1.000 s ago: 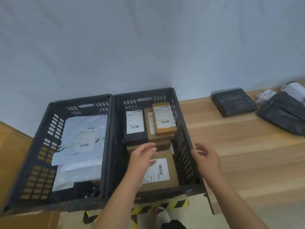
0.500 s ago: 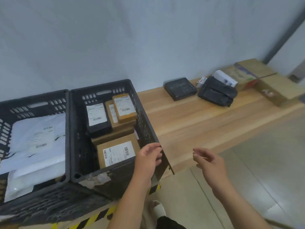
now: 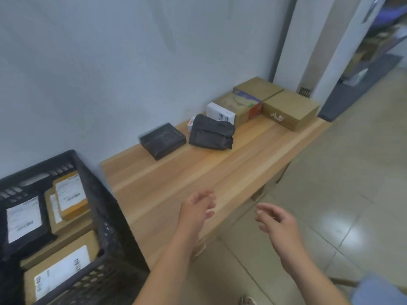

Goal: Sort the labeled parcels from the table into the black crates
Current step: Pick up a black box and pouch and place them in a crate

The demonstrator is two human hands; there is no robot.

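Observation:
A black crate at the lower left holds several labeled parcels: a brown box at the front, a black parcel and an orange-brown box behind it. On the wooden table lie a flat black box, a black soft pouch, a white box and brown cardboard boxes at the far end. My left hand hovers over the table's front edge, fingers loosely curled, holding nothing. My right hand is beside it over the floor, fingers relaxed, empty.
A white wall runs behind the table. Tiled floor lies to the right. A doorway with a dark mat is at the far right.
The view has swung right from the crates toward the table. Both hands moved away from the crate to the table's front edge. The left crate has left the view.

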